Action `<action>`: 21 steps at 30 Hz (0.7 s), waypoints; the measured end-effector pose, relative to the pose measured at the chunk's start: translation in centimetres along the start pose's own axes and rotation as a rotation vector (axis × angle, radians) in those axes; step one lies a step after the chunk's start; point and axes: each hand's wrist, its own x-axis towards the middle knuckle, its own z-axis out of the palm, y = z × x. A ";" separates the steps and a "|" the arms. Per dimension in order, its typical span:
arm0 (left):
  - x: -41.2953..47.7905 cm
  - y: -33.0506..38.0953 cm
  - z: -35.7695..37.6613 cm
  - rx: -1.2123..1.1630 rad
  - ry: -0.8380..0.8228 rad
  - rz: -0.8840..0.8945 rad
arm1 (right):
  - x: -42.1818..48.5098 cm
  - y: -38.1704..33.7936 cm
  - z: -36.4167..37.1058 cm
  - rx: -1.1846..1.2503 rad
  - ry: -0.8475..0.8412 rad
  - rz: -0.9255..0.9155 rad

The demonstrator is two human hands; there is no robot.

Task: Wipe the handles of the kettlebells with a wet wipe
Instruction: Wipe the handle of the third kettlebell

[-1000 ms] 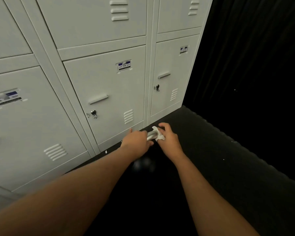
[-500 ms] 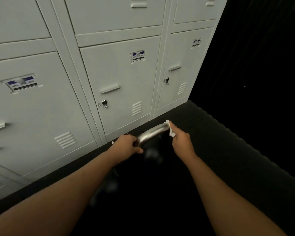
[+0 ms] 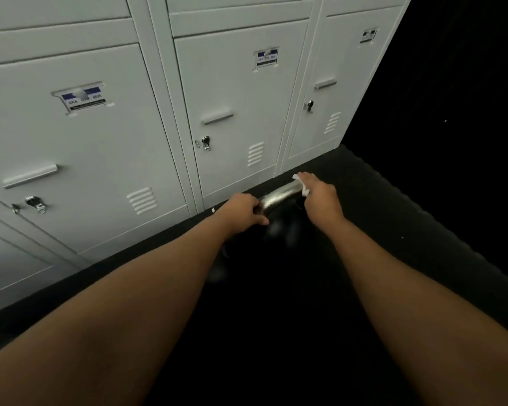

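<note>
Head view: left hand (image 3: 244, 209) clamped on the near end of the steel kettlebell handle (image 3: 279, 196), steadying it. Right hand (image 3: 320, 194) closed around the wet wipe (image 3: 301, 183), pressed on the handle's far end. A second ago the wipe sat mid-handle beside the left hand; it has since slid outward, so this pass looks nearly done. Kettlebell body is lost in shadow on the floor, just in front of the lockers (image 3: 100, 136).

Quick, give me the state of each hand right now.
Left hand: closed around the near end of the kettlebell handle.
Right hand: closed, pressing the wet wipe on the handle's far end.
</note>
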 end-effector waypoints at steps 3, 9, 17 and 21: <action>0.1 -0.3 0.2 -0.016 0.005 -0.007 | -0.5 0.1 0.2 0.028 0.014 -0.065; 0.5 -0.5 0.6 0.005 0.017 0.008 | 0.0 0.1 1.0 -0.041 0.075 -0.058; 0.5 -0.5 0.5 0.011 0.022 0.029 | 2.7 1.6 0.0 0.001 0.033 -0.018; 0.6 -0.5 0.5 0.005 0.023 0.031 | 4.8 3.0 -0.5 0.161 -0.049 0.057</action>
